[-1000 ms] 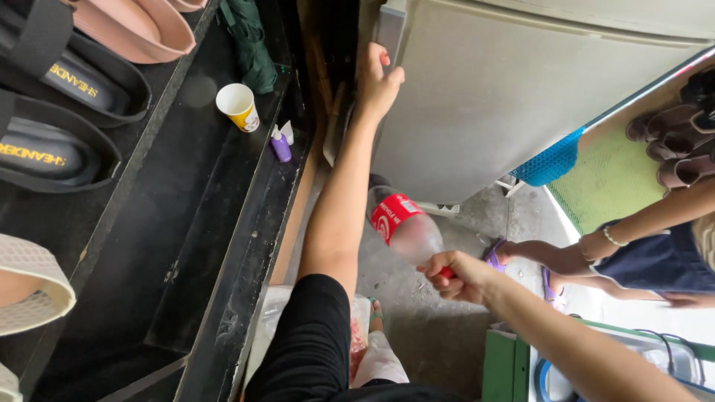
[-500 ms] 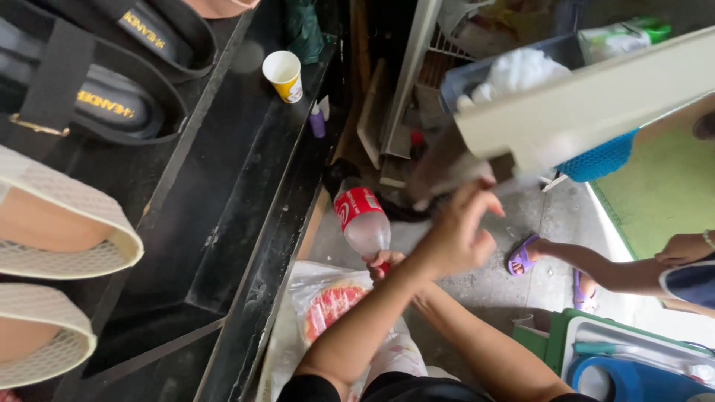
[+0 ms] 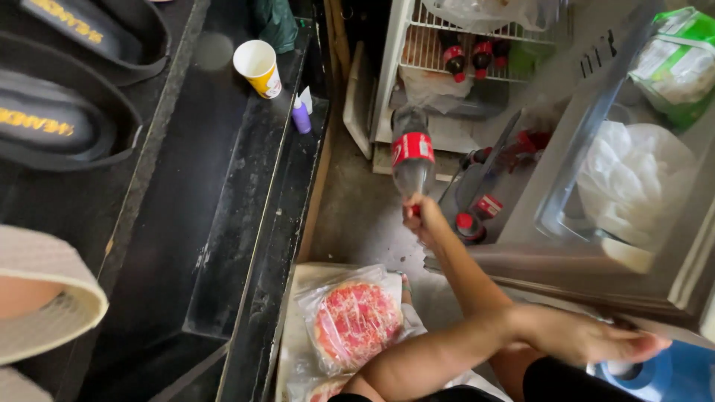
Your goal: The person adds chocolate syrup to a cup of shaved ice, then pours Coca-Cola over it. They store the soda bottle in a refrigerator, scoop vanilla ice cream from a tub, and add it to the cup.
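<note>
Now | right hand (image 3: 418, 216) grips bottle (image 3: 412, 152) (red-labelled) | fridge door (image 3: 596, 186) open beside

My right hand (image 3: 418, 216) grips plastic bottle (image 3: 412, 152) by neck, base toward fridge; red label band wraps its middle. Two more red-labelled bottles (image 3: 468, 56) lie on wire shelf (image 3: 447, 63) inside. Small red-capped bottles (image 3: 477, 216) low in fridge door. Clear bag with round pink-red contents (image 3: 354, 320) lies by my knee. Green-and-white pack (image 3: 674, 63) in door shelf, upper right; white plastic bag (image 3: 633, 186) below it. Small purple bottle (image 3: 301, 117) on black desk (image 3: 223, 223) edge, beside yellow-and-white paper cup (image 3: 258, 67).
</note>
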